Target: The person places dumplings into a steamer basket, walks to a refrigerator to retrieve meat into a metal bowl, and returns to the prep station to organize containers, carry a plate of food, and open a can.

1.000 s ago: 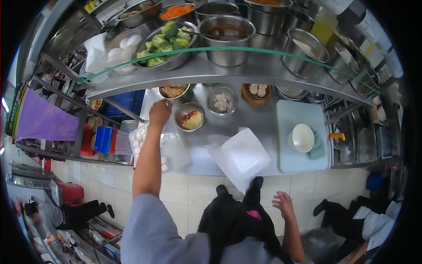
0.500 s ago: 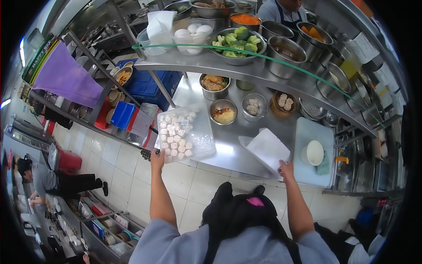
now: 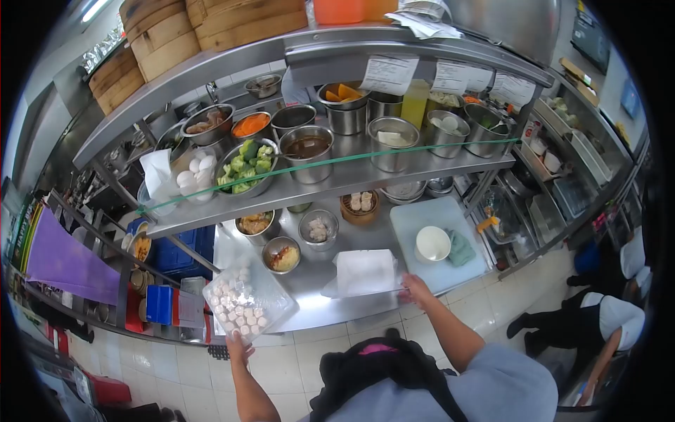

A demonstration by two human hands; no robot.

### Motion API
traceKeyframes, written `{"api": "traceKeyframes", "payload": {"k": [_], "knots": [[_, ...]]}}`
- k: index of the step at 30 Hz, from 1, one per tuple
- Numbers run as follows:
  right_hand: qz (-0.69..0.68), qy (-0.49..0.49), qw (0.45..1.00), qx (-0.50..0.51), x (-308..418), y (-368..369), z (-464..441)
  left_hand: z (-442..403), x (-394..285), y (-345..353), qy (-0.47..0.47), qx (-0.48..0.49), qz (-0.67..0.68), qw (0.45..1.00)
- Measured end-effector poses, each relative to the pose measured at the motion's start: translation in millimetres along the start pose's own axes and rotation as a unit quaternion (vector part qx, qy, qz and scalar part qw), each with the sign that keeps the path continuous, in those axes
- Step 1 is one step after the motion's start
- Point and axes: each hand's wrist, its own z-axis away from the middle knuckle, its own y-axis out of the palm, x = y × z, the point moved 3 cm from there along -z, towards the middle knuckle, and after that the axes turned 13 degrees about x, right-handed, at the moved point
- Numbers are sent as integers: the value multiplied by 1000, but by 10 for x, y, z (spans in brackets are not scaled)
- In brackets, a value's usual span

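Note:
My left hand (image 3: 240, 346) is closed on the near edge of a clear flat container (image 3: 271, 299) holding many small pale pieces, at the left of the steel counter. My right hand (image 3: 416, 289) is at the right edge of a white paper sheet (image 3: 365, 272); its fingers are blurred, so their grip is unclear. Behind the sheet stand a bowl of yellow and red food (image 3: 282, 256), a bowl of pale pieces (image 3: 318, 230) and a small bamboo steamer (image 3: 360, 207). A white bowl (image 3: 432, 243) and a green cloth (image 3: 460, 247) rest on the pale cutting board (image 3: 415, 214).
Above the counter, a steel shelf (image 3: 330, 184) carries broccoli (image 3: 247, 166), eggs (image 3: 196, 174) and several metal pots. Large bamboo steamers (image 3: 246, 24) sit on the top shelf. A purple cloth (image 3: 67, 260) hangs at left. At right, a person (image 3: 608, 323) stands behind me.
My left hand has gone from the back bowls to the container's near edge. My right hand has risen from beside my body to the paper. The view has tilted up towards the shelves.

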Motion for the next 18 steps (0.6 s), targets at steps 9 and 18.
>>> {"api": "traceKeyframes", "payload": {"k": [9, 18], "knots": [[-6, 109, 987, 119, -569, -455, 457, 497, 264, 490, -7, -73, -95, 993], [-115, 155, 949, 250, -384, -83, -143, 1666, 2190, 252, -359, 103, -140, 917]]}}
